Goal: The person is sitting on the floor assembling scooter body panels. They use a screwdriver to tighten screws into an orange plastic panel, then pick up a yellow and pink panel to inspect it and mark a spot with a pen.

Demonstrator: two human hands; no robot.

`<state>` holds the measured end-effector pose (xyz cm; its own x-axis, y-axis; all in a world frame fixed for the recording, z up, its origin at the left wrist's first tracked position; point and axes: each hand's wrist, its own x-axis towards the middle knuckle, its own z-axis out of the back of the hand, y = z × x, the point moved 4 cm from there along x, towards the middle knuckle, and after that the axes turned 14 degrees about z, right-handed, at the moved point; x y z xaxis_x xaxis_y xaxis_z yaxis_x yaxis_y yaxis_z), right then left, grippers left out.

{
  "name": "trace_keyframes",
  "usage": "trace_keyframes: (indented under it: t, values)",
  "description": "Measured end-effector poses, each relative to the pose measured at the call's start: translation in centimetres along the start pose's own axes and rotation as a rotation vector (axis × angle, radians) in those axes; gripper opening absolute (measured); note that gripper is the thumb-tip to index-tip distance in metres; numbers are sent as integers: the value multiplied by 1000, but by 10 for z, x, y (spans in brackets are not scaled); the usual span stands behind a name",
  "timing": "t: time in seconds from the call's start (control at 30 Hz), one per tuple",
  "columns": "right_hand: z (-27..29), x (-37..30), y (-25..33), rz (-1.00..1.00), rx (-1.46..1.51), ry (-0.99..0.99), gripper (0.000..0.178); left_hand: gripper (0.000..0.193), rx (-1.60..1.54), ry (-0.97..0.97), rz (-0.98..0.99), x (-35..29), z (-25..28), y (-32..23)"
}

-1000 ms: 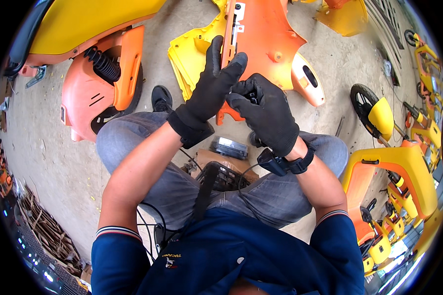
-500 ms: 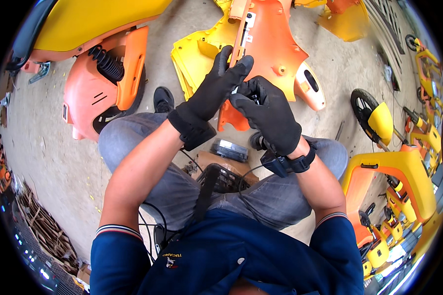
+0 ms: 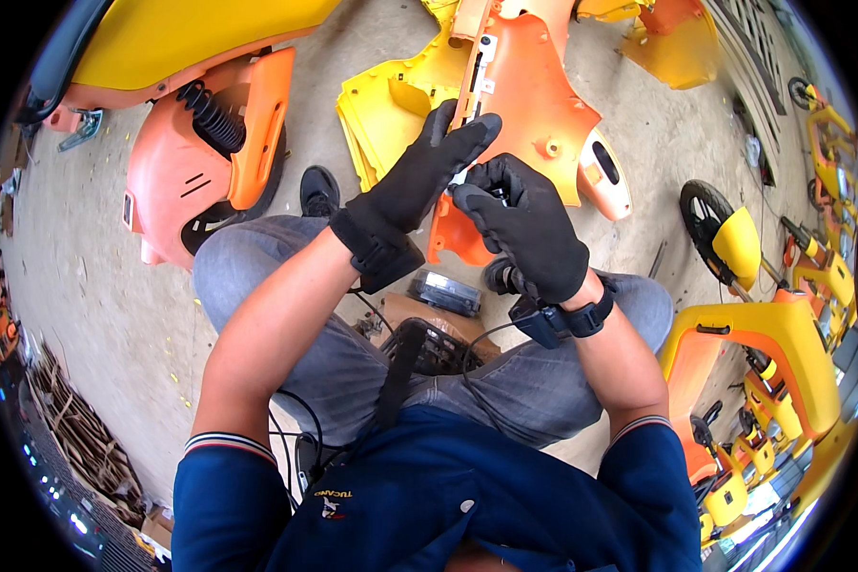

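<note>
Beyond the person's spread knees, at the top centre of the view, an orange panel (image 3: 529, 100) reaches away over the concrete floor (image 3: 76, 248). Both elbows are bent and set wide, the forearms meeting at the panel's near left edge. The black-gloved left hand (image 3: 412, 176) slants up and to the right, its fingers spread in a V astride that edge; how tightly they grip I cannot tell. The right hand (image 3: 532, 229), gloved too, comes in from the other side, back of the hand upward, fingers curled shut around a small dark part (image 3: 501, 196) with a metallic glint, largely hidden.

The panel is smooth and hollowed, with a round boss on its face and pale tabs along the left edge. Its long axis runs from the narrow near end up and slightly right, the far end cut off by the frame.

Left of it lies a yellow panel (image 3: 386, 105); nearer the person, between the feet, sits a flat dark case (image 3: 445, 293).
</note>
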<state>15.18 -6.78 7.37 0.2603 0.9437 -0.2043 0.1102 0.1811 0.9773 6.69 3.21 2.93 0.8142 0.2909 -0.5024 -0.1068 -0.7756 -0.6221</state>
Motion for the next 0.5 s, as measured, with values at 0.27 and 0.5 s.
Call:
trace_keyframes:
  t: [0.27,0.5]
  values:
    - [-1,0,-4,-1,-19,33,12,64,-44,4,39,1,3,4]
    - [-2,-3,-1,-22,14,44,12,68,-42,-8,69,3,11,10]
